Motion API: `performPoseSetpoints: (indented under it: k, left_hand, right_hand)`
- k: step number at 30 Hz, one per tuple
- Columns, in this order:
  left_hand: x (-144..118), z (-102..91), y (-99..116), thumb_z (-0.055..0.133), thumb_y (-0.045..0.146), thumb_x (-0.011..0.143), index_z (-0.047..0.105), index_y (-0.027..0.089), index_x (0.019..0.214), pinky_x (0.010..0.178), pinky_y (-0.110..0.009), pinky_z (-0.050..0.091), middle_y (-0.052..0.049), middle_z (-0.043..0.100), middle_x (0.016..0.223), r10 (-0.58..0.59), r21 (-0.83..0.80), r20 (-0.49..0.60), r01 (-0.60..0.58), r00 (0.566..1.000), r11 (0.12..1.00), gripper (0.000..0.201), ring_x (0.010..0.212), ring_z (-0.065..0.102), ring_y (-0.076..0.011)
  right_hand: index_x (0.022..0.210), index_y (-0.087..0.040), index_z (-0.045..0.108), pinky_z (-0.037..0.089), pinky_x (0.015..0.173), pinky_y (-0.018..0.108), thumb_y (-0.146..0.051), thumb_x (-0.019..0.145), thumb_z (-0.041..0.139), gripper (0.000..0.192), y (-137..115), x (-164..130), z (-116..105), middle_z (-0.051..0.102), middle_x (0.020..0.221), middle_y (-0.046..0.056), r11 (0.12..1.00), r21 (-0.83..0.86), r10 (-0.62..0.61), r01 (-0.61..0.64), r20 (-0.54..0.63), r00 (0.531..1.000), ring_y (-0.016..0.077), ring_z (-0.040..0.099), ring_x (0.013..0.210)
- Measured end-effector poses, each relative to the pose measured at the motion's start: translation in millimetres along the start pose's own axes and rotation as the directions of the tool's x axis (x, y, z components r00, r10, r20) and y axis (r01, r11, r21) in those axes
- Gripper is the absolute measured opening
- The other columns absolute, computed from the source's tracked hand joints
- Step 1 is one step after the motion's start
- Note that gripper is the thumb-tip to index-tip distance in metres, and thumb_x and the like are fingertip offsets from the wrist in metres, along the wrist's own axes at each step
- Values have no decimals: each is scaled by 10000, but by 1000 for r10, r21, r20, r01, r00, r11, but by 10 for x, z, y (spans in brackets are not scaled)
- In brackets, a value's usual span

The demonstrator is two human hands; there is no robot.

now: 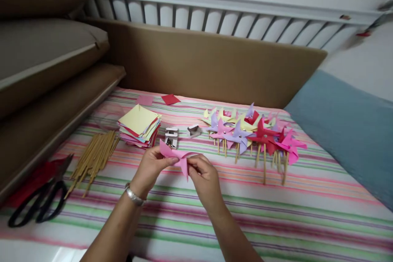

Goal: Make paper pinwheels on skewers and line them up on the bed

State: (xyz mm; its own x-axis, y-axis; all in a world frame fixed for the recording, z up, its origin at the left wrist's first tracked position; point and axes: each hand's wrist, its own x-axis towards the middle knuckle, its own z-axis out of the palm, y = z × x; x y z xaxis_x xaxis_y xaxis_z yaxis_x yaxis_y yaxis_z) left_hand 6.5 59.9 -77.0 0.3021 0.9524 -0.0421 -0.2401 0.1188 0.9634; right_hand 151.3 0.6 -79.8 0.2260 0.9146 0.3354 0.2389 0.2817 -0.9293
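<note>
Left hand (150, 168): closed on the pink paper pinwheel (178, 156), pinched at its 9 o'clock edge.
Right hand (204, 174): clamped on its 3 o'clock side.
Paper stack (139, 130): at 10 o'clock.
Finished pinwheels (254, 133): at 2 o'clock.

Bare striped sheet (276, 213) nearside; pinwheels (254, 133), paper stack (139, 131) crowd beyond

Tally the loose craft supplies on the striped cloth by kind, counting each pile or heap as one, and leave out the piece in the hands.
Stack of paper squares: 1
Bundle of wooden sticks: 1
Scissors: 1
Heap of finished pinwheels: 1
Loose paper squares, one pink, one red: 2
Small white items: 2, what they are cannot be told
Total: 8
</note>
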Motion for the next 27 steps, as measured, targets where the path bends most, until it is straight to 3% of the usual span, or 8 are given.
performPoseSetpoints:
  k: [7,11,14,17,23,25,27]
  left_hand:
    - [-4,4,14,793,212,556,685,151,652,625,-262,459,-6,678,634,-16,5,-7,16,1000,1000,157,605,589,-133]
    - [54,-81,15,786,218,565,695,154,679,603,-253,434,4,663,620,-11,-36,-69,8,998,999,159,590,567,-122]
    - [101,-158,27,787,216,564,686,148,644,592,-241,409,13,640,585,-13,-81,-159,0,987,997,146,580,550,-110]
    - [126,-179,40,793,214,550,689,145,669,624,-247,414,2,658,626,-44,-114,-202,21,978,993,172,612,567,-116]
    - [109,-91,30,813,241,514,686,131,707,629,-258,419,-8,668,648,-78,-92,-189,61,979,994,257,617,577,-128]
    - [98,-50,27,815,260,515,679,125,695,606,-252,412,-5,658,619,-103,-24,-127,101,986,995,263,589,569,-123]
    - [87,-12,29,816,267,519,684,134,790,643,-256,426,-20,684,689,-149,17,-45,150,988,989,330,648,600,-136]
  right_hand:
    - [726,-198,675,413,596,226,-115,739,530,168,6,-18,29,576,728,6,998,-52,30,-30,-1,1000,125,546,677]
    - [864,-207,703,428,604,231,-178,749,543,199,97,23,-61,591,761,11,985,-115,143,-127,147,979,129,556,687]
    - [777,-202,711,406,555,227,-232,735,587,134,192,58,-191,573,692,-5,955,-234,233,-183,210,949,122,533,618]
    - [707,-207,711,394,556,233,-258,745,599,129,240,76,-298,562,662,-7,926,-340,249,-163,228,941,125,532,601]
    - [640,-223,712,376,578,231,-237,743,617,141,223,-121,-351,541,607,-14,912,-406,152,-56,208,966,126,523,601]
    - [591,-214,695,359,573,224,-223,733,615,163,279,-257,-374,518,558,-28,923,-372,168,-98,162,972,117,510,577]
    - [536,-202,677,347,557,219,-226,694,640,163,375,-386,-440,493,504,-39,925,-314,242,-216,46,969,116,497,557]
